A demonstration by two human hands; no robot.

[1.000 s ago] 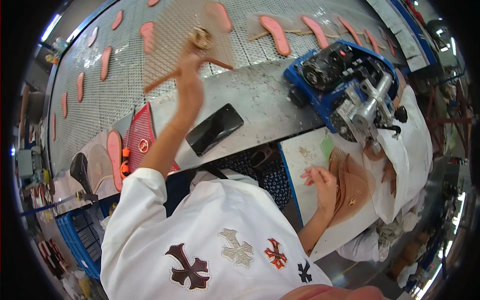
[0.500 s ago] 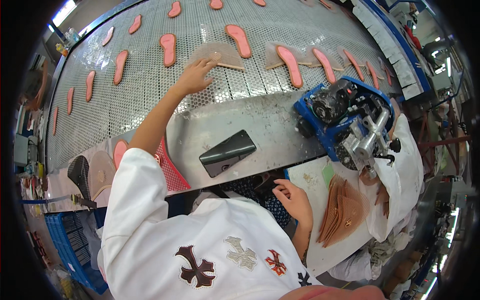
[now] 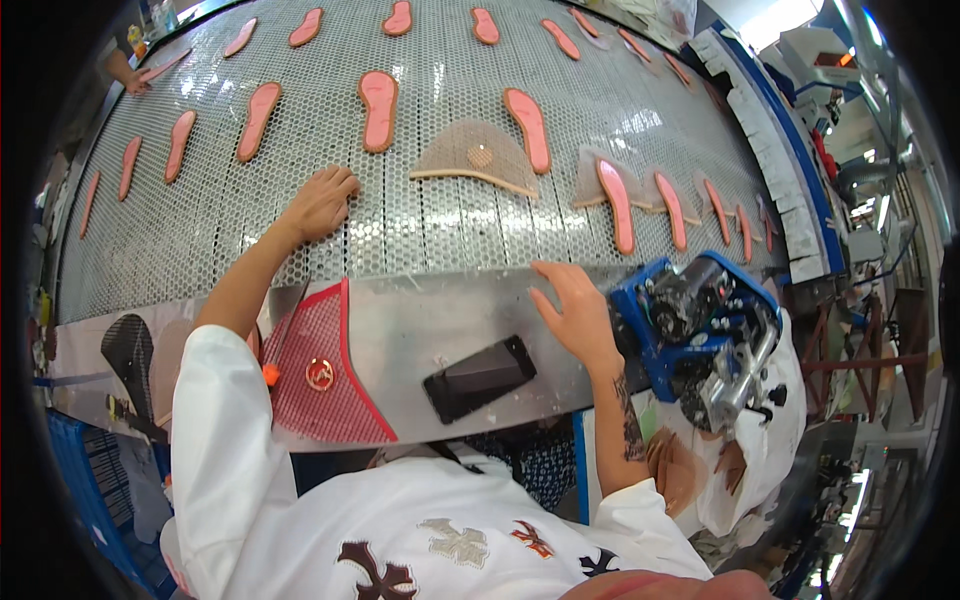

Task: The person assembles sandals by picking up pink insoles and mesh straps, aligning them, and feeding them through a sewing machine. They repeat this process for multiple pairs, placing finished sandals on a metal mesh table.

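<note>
My left hand (image 3: 322, 203) is over the grey perforated mesh belt, its fingers loosely bent and nothing seen in them. To its right, a beige mesh shoe upper (image 3: 482, 160) with a pale lower edge lies on the belt, apart from the hand. Above the hand lies a pink insole (image 3: 378, 112) with a brown rim. My right hand (image 3: 577, 310) is over the metal ledge (image 3: 440, 300), fingers stretched out and empty. It is beside the blue machine (image 3: 690, 320), which has a dark motor. Below it on the ledge rests a black phone (image 3: 480, 379).
A red mesh piece (image 3: 325, 390) with a gold round emblem lies at the ledge's left, beside a black mesh piece (image 3: 128, 355). Brown mesh pieces (image 3: 675, 465) are at the lower right. Another person's hand (image 3: 130, 80) is at the far left. Several insoles lie across the belt.
My left hand has left the beige mesh upper and drawn back to the left. My right hand has risen from near my lap to over the ledge. The view has shifted.
</note>
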